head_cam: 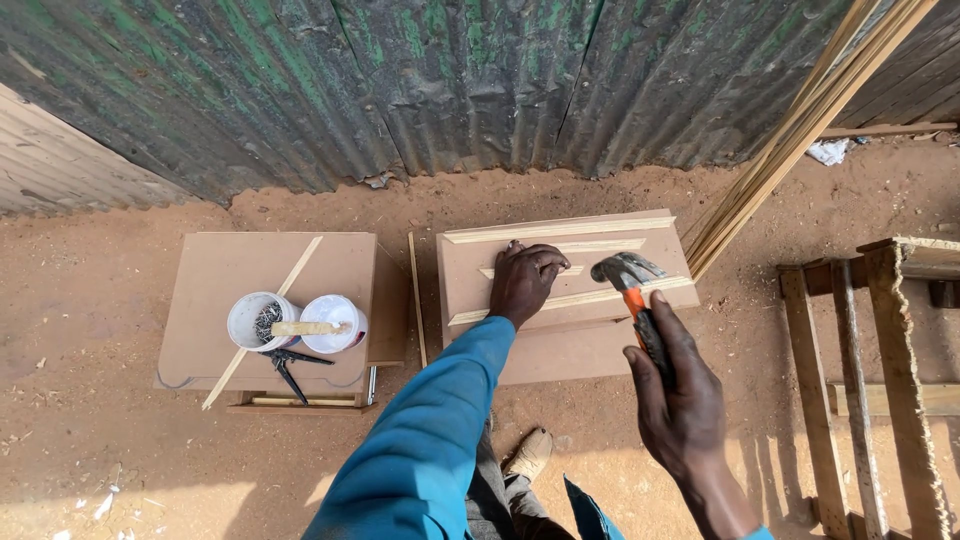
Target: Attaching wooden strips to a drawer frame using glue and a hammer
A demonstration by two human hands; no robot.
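Head view: one camera looks down past a blue sleeve (430, 440) at two hands over a brown panel (565, 300) that lies on the sandy ground.
Left hand (525, 280): it presses down on the panel with fingers curled, pinching at a short pale strip (530, 271); whether a nail sits between the fingertips is too small to tell.
Right hand (675, 385): its grip is clenched round the black and orange handle of a hammer (632, 290), raised above the panel.
Hammer head (622, 268): it hangs just right of the left hand's fingers, near them but apart.
Hammer axis: the handle runs from the right hand up and slightly left toward the panel, so the head lies ahead of the grip, on the side of the left hand.
Strips on the panel: a long top strip (560, 229) and a lower strip (570, 300) run left to right, slightly tilted, across the handle's line.
Nearer hand: the left hand is on the short strip; the right hand is back from it, near the panel's front edge.
Second counter: a brown board (215, 290) to the left carries two white tubs (295, 322) and dark pliers (290, 362), well apart from both hands.
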